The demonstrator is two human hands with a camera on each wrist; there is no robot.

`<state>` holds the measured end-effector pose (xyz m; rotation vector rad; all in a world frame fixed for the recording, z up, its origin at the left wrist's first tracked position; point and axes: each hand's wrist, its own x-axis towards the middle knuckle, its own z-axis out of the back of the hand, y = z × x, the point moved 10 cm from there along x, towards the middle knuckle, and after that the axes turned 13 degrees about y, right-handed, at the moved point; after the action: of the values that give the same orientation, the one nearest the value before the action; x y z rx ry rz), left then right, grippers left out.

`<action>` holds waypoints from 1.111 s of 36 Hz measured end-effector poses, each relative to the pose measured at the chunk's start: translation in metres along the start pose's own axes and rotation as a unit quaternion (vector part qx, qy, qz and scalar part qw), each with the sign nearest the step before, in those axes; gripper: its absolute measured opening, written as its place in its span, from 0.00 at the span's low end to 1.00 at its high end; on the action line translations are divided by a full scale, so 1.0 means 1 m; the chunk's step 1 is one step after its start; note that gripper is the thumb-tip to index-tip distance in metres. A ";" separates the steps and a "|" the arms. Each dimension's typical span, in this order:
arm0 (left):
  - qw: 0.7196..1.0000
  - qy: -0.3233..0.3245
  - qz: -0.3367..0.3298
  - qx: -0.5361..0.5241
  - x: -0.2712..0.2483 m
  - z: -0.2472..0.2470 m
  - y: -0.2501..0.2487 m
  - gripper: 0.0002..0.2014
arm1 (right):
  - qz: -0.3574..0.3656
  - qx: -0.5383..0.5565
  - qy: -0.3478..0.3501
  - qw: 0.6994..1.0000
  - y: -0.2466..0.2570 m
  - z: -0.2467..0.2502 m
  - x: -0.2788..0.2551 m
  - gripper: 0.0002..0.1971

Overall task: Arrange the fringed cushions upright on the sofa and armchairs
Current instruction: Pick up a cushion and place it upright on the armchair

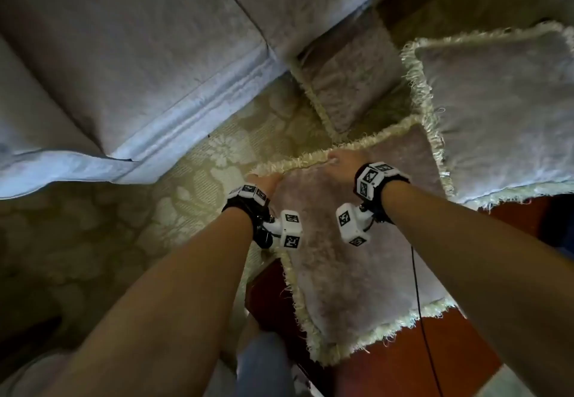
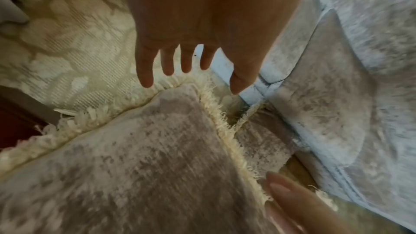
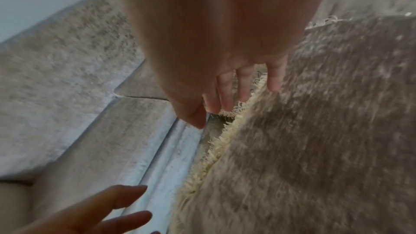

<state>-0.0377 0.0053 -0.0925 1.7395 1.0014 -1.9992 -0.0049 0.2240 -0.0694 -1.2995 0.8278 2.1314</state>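
Note:
A grey plush cushion [image 1: 351,241] with a cream fringe lies flat in front of me. My left hand [image 1: 264,183] is at its far left corner, fingers straight and spread just above the fringe [image 2: 186,77]. Further right on the same far edge, my right hand [image 1: 344,159] has straight fingers reaching over the fringe [image 3: 236,99]. Neither hand grips anything. A second fringed cushion [image 1: 503,117] lies flat at the right, overlapping the first. A third cushion [image 1: 348,83] lies lower, beyond them, next to the sofa.
The pale grey sofa [image 1: 124,55] fills the upper left, its seat front close to the cushions. A cream patterned carpet [image 1: 202,185] covers the floor between. The near cushion rests on a red-brown surface [image 1: 403,359]. A black cable [image 1: 417,288] hangs across the cushion.

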 end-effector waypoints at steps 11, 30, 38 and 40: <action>0.998 0.065 0.026 -0.002 0.074 -0.024 0.037 0.46 | -0.065 -0.216 0.071 0.972 -0.022 -0.033 0.068 0.58; 0.997 0.075 -0.021 0.001 0.025 -0.047 0.044 0.35 | -0.027 -0.316 -0.001 0.948 0.010 -0.027 -0.031 0.30; 0.998 0.044 -0.047 0.027 -0.074 -0.042 0.025 0.29 | 0.004 -0.326 -0.054 0.944 0.034 -0.021 -0.098 0.28; 0.997 0.028 -0.055 0.046 -0.104 -0.038 0.024 0.27 | 0.019 -0.324 -0.068 0.943 0.043 -0.021 -0.123 0.28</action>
<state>0.0281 -0.0079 -0.0010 1.8332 1.0609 -2.1051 0.0285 0.1662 0.0442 -1.4082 0.0754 2.6046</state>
